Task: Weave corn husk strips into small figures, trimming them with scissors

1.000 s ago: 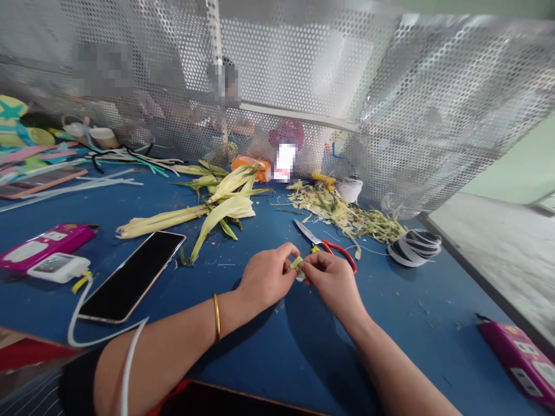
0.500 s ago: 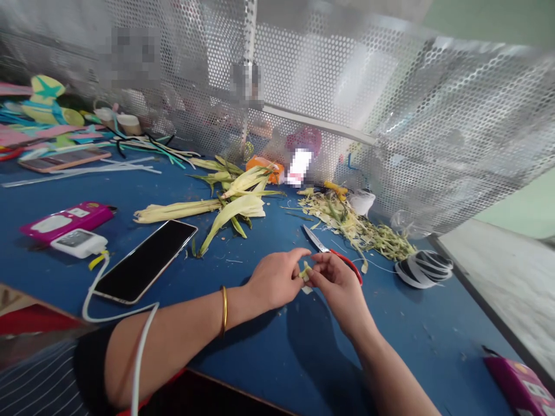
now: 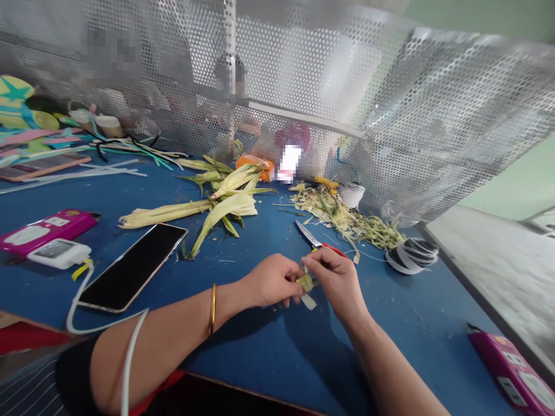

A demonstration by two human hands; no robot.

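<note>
Over the blue table, my left hand (image 3: 277, 280) pinches a small folded piece of pale green corn husk (image 3: 306, 282). My right hand (image 3: 338, 277) meets it from the other side, thumb and fingers closed on the top of the same piece. A pale flap hangs below the fingers. Just beyond my right hand lie scissors (image 3: 309, 234), blades pointing away to the left, with their red handles partly hidden behind that hand. Long corn husks (image 3: 229, 211) lie in a loose pile farther back. Husk scraps (image 3: 342, 216) are heaped to its right.
A black phone (image 3: 136, 268) and a magenta device (image 3: 47, 231) lie left, with a white cable (image 3: 132, 341) crossing my left forearm. Coiled black-and-white strip (image 3: 411, 255) sits right, another magenta device (image 3: 511, 367) near the right edge. A perforated metal screen (image 3: 299, 69) borders the back.
My right hand has turned and shifted so its fingers come down on the husk piece from above. More of the piece now shows between the hands. The whole view has swung slightly right.
</note>
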